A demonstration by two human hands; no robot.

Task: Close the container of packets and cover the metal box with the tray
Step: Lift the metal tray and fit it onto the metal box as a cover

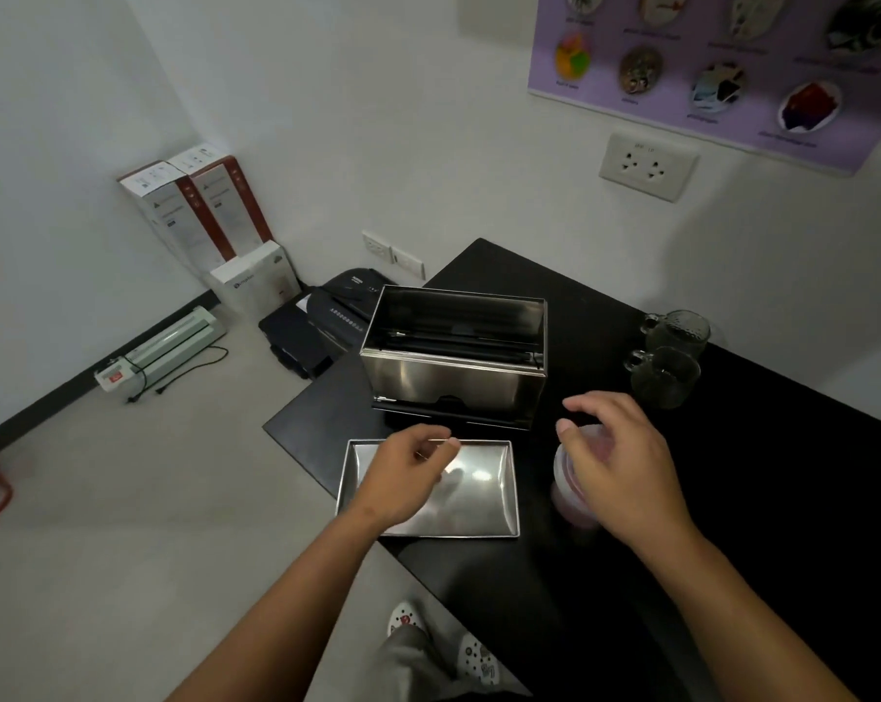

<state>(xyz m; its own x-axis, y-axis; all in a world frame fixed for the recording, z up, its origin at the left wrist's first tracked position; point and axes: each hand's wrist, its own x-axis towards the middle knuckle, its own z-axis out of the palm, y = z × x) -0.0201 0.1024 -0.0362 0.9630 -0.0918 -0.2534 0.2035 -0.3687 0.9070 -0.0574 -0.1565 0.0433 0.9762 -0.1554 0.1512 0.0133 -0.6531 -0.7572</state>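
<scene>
On the black tabletop [630, 575] filling the lower right of the frame, your biggest piece is the metal box [456, 369], standing open-topped just above centre; it looks like rigid, polished sheet steel, probably the heaviest item here, and it should stay put without a steadying hand. In front of it, just below centre, lies the tray [479, 499], flat and face up, with its near left corner close to the tabletop edge; it is stiff and likely light, but its shiny surface will probably be slippery, so take it by the raised rims on its two short sides rather than the floor. Your left hand [408, 473] hovers over the tray with fingers loosely curled, holding nothing that I can see. To the right of the tray sits the container [565, 491], a small, translucent, pinkish plastic tub, light and somewhat flexible by the look of it; whether its lid is fully seated I cannot tell. Your right hand [615, 458] is over its top with fingers spread, seemingly on or just above the lid. Press evenly around that rim.
</scene>
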